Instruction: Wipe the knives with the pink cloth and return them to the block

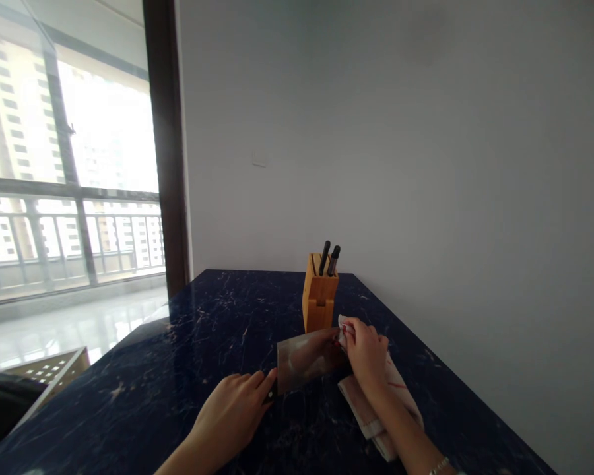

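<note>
My left hand [235,412] is closed around the dark handle of a cleaver [304,361], whose broad shiny blade points right above the table. At the blade's far end, my right hand [366,349] pinches a white cloth with red marks [344,324] against the metal. Below my right wrist lies a folded, pale cloth with red stripes [363,412], partly covered by my forearm. Just behind the blade stands a wooden knife block [321,300] with two black-handled tools [325,257] in its slots.
All of this is on a dark blue marble-patterned table [237,303]. A grey wall [426,165] runs behind it and along its right side. At the lower left are a chair [54,382] and a large window [69,165] with a railing outside.
</note>
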A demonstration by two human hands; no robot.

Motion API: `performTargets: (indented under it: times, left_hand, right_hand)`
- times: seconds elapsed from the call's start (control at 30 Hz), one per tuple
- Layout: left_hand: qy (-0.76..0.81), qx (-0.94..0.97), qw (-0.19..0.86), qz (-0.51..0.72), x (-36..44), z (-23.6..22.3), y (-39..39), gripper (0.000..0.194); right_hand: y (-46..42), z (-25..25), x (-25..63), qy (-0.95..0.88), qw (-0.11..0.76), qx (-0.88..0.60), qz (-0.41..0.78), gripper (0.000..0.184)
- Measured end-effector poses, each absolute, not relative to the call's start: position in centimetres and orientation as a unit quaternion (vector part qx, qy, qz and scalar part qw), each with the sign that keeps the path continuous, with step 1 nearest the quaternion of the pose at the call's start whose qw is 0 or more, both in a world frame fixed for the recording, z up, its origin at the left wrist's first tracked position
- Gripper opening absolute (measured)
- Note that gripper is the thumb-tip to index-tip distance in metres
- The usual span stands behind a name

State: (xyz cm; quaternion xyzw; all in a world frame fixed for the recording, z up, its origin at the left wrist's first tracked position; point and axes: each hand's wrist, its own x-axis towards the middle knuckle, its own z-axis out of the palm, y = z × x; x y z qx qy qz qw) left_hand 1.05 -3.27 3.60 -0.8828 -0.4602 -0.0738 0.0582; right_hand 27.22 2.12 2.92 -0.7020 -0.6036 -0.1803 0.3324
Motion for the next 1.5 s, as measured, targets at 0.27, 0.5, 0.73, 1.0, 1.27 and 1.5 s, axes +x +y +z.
performTargets:
  times: [0.27,0.5,0.73,1.0,1.27,1.5]
  left_hand:
    - [-0.476,-0.874,0.04,-0.087,1.1,3.0,-3.2,0.042]
    - [-0.493,-0.865,0.024,-0.086,0.8,2.9,-2.8,0.043]
    - [-0.5,-0.86,0.027,-0.096,0.7,2.7,-2.7,0.043]
    - [-0.512,-0.853,0.03,-0.091,0.8,2.7,-2.6,0.043]
    - [-0.507,-0.855,0.039,-0.096,0.8,2.4,-2.5,0.042]
    - [-0.503,-0.856,0.051,-0.113,0.8,2.0,-2.4,0.039]
  right_hand:
    - [2.1,2.3,26.9,-0.606,0.274,-0.725,-0.181,0.012]
    - [2.0,1.5,26.5,-0.672,0.205,-0.699,-0.134,0.018]
    - [1.2,2.0,24.8,-0.709,0.183,-0.669,-0.126,0.028]
    - [0.5,1.8,22.9,-0.736,0.187,-0.64,-0.119,0.036]
    - [-1.2,2.3,19.5,-0.782,0.238,-0.574,-0.054,0.027]
    - [-1.9,1.3,17.3,-0.824,0.264,-0.501,-0.024,0.023]
